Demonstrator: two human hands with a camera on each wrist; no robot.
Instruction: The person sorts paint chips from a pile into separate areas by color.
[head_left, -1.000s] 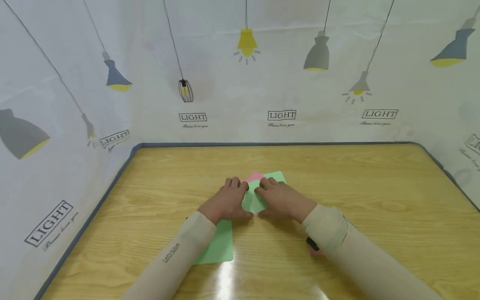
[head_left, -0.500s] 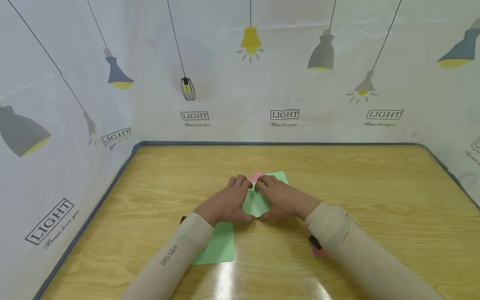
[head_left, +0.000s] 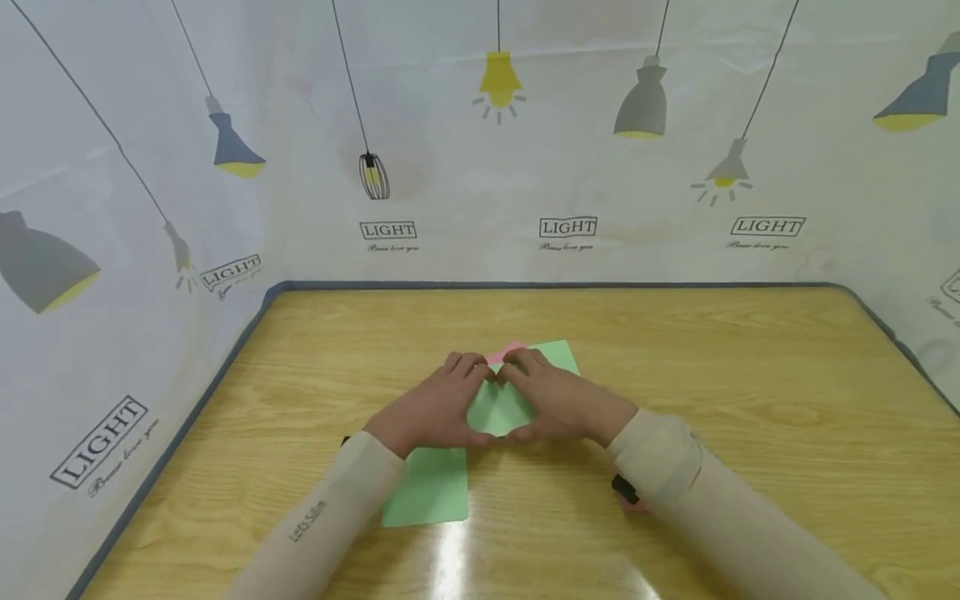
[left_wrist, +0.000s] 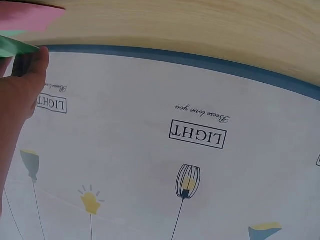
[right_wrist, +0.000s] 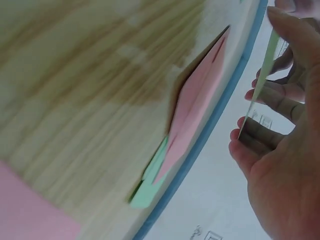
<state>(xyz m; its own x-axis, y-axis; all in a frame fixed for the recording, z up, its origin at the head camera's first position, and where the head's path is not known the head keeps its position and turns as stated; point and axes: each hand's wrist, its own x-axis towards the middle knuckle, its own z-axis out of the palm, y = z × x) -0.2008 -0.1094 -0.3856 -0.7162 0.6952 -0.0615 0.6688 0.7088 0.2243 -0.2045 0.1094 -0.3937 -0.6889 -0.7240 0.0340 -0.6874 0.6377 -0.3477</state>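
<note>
Both hands hold one piece of green paper [head_left: 500, 410] between them above the table. My left hand [head_left: 442, 404] pinches its left side, with the thumb at the near edge and the fingers at the far edge. On the other side my right hand [head_left: 566, 398] does likewise, and the fingertips of the two hands nearly meet. Seen edge-on in the right wrist view, the green paper [right_wrist: 270, 57] is thin and stands off the table. Behind the hands lie a pink paper [right_wrist: 202, 95] with a folded look and another green paper [head_left: 557, 357], partly covered.
A green sheet [head_left: 433, 492] lies on the wooden table [head_left: 337, 350] beside the left forearm. A pink sheet [head_left: 634, 505] shows partly under the right sleeve. Black wrist gear [head_left: 625, 489] sits at that cuff. A lamp-printed curtain [head_left: 465, 183] encloses the table.
The hands, with the green paper, have shifted slightly toward the body and left, and their fingertips have drawn closer together. The papers on the table have stayed put.
</note>
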